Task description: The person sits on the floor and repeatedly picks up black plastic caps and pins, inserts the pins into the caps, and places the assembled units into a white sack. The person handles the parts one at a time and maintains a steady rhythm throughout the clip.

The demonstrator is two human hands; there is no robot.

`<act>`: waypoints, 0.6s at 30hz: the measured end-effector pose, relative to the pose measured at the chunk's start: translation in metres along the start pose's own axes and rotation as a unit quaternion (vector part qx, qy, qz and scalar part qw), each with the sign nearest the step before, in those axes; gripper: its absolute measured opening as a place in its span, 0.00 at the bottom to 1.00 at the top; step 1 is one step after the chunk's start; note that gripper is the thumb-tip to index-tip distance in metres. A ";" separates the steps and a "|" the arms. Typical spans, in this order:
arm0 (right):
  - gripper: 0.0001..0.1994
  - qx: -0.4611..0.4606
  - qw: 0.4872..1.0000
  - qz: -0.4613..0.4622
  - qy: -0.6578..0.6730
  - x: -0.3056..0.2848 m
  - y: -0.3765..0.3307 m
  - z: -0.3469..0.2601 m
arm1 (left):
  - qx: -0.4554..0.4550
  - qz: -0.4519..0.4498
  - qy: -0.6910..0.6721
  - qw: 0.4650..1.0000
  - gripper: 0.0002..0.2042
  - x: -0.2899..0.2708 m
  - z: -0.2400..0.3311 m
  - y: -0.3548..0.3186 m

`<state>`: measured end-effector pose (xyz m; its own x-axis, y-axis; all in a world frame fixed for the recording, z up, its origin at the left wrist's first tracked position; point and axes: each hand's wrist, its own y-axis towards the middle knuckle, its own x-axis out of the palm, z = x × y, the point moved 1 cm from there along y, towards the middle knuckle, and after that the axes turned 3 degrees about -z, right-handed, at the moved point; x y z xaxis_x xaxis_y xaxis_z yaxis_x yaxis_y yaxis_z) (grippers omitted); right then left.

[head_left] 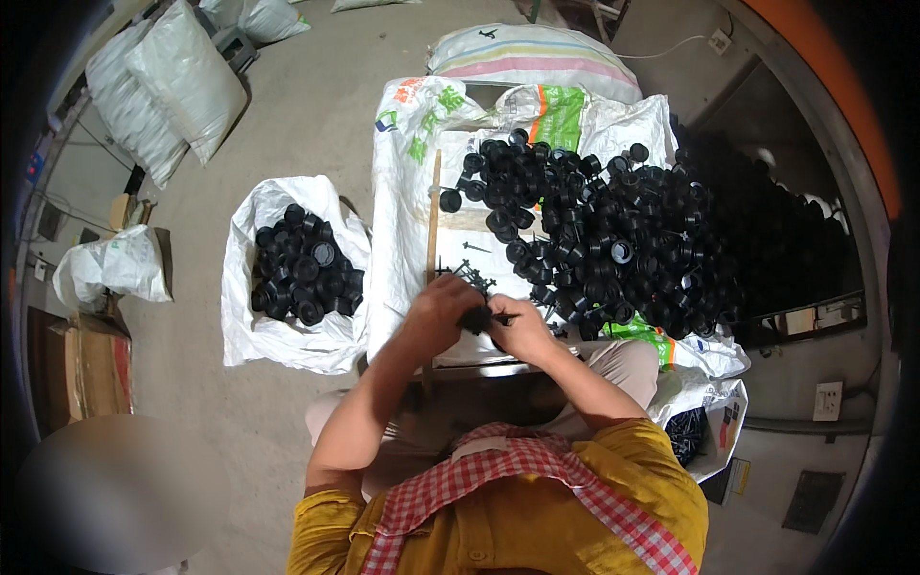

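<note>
The concrete floor (pixel 297 125) fills the upper left, with stuffed white sacks (pixel 163 86) lying at about ten o'clock from the person. On it at nine o'clock from the hands stands an open white bag (pixel 287 335) part-filled with black round caps (pixel 305 268). The desk (pixel 402 240) is covered by flattened white woven sacks with green and orange print, and a thin wooden strip (pixel 432 220) runs along its left part. A big heap of black plastic caps (pixel 613 230) spreads over the desk from twelve to three o'clock of the hands, its nearest pieces just beside the right hand. A few small black sprue-like pieces (pixel 470 273) lie loose at twelve o'clock, just above the hands.

Both forearms come in from the lower edge and meet at the desk's near edge. The left hand (pixel 441 307) is curled narrow, its fingers closed over a small black plastic part (pixel 476 318) that sits between the two hands, at three o'clock from the left hand and nine o'clock from the right. The right hand (pixel 522 326) is also curled narrow, fingertips pinching the same part from the other side. The part is mostly hidden by the fingers, so its exact shape cannot be told
</note>
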<state>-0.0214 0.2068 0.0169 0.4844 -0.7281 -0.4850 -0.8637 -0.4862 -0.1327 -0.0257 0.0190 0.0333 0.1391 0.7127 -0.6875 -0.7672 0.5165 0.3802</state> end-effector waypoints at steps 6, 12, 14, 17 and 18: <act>0.02 -0.147 0.646 -0.363 0.655 0.002 -0.019 -0.025 | -0.076 0.124 -0.620 0.771 0.12 -0.029 -0.010 -0.016; 0.15 -0.022 0.712 0.064 0.699 0.034 0.036 0.023 | -0.301 0.032 -0.449 0.841 0.18 0.011 0.004 -0.011; 0.13 -0.028 0.815 0.131 0.564 0.035 0.049 0.000 | -0.298 -0.004 -0.344 0.890 0.20 0.021 -0.006 -0.021; 0.10 -0.047 0.918 0.184 0.349 0.042 0.068 0.034 | -0.339 0.083 -0.442 0.826 0.20 0.017 -0.019 -0.015; 0.10 -0.049 0.919 0.165 0.356 0.050 0.072 0.050 | -0.311 0.059 -0.300 0.900 0.19 0.014 -0.026 -0.012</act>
<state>-0.0663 0.1598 -0.0597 0.1963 -0.9585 0.2069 -0.9802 -0.1976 0.0146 -0.0304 0.0105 0.0027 0.2039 0.9696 -0.1354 -0.9748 0.1883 -0.1195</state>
